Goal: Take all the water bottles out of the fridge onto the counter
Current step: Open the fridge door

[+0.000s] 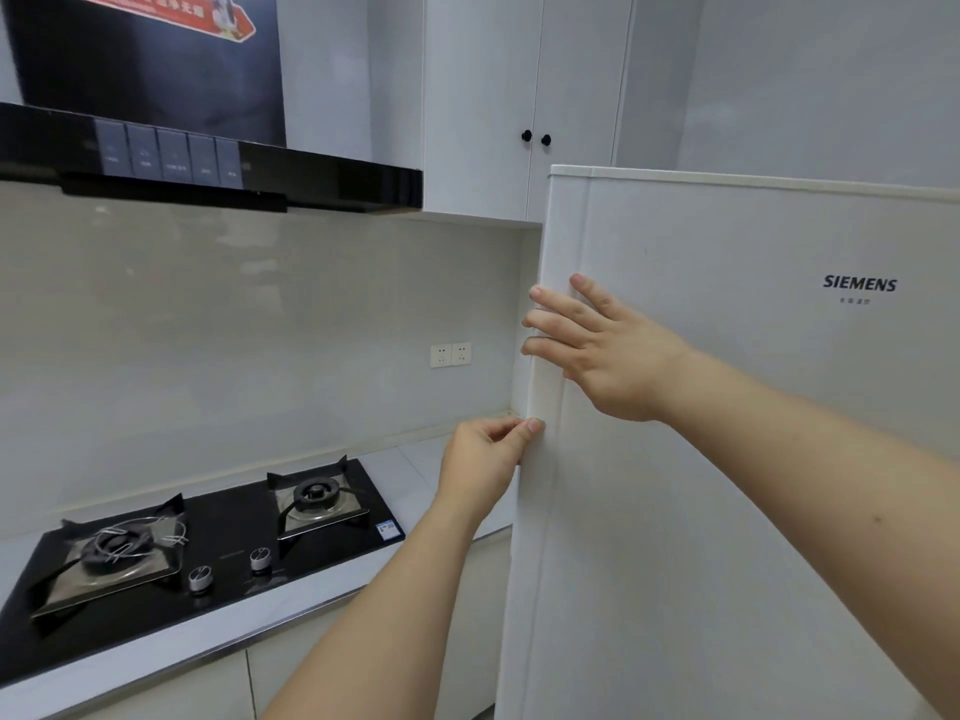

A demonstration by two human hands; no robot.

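A white fridge [727, 459] fills the right half of the view, its door closed and marked with a brand name at the upper right. My right hand [597, 345] lies flat on the door near its left edge, fingers straight and reaching to that edge. Just below, my left hand [488, 454] curls its fingers around the door's left edge, thumb on the front. No water bottles are visible; the fridge's inside is hidden. The pale counter [415, 475] runs to the left of the fridge.
A black two-burner gas hob [208, 537] is set into the counter at lower left, with a black range hood [208, 163] above it. White wall cabinets [519, 96] hang above the fridge. A double socket [450, 354] sits on the backsplash.
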